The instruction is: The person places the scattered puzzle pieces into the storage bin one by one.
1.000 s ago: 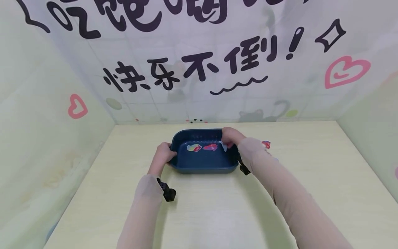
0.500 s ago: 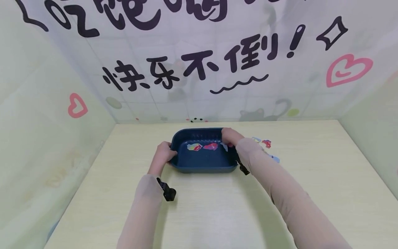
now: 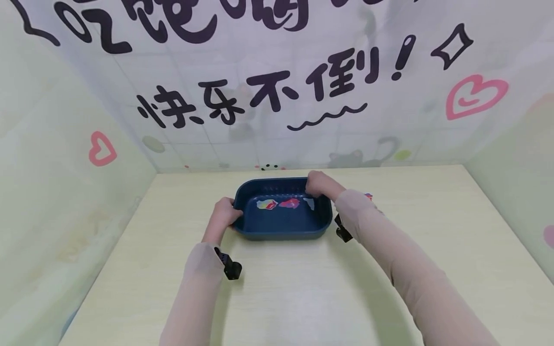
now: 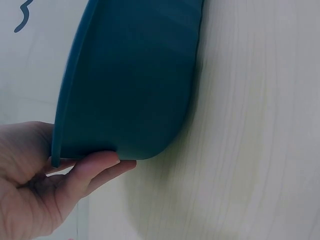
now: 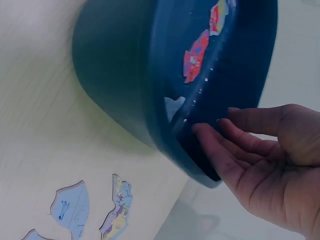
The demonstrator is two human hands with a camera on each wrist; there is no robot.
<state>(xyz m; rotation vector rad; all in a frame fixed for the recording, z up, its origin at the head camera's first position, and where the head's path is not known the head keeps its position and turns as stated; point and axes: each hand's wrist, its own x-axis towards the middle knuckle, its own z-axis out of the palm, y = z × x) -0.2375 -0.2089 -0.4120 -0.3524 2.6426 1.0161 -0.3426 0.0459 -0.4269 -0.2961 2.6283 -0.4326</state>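
A dark blue plastic basin [image 3: 281,223] is on the table towards the back. My left hand [image 3: 224,211] grips its left end; the left wrist view shows the fingers [image 4: 95,170] against the outside wall. Three flat, map-like puzzle pieces lie in a row on the basin floor: a yellow-and-red piece [image 3: 266,204], a pink-red piece [image 3: 289,203] and a pale blue piece [image 3: 309,203]. My right hand [image 3: 319,185] is at the back right corner, its bent fingers reaching inside, just beside the pale blue piece. In the right wrist view those fingers [image 5: 215,142] hold nothing visible.
Outside the basin to the right, more map-like pieces lie on the light wood table [image 3: 277,288], among them a blue piece [image 5: 72,207] and a yellow-blue piece [image 5: 117,207]. My right sleeve [image 3: 389,250] mostly hides them in the head view. Printed cloth walls [image 3: 259,144] surround the table.
My right hand has risen slightly from the pale blue piece, leaving it lying in the basin. My left hand keeps its grip. The head view has shifted a little.
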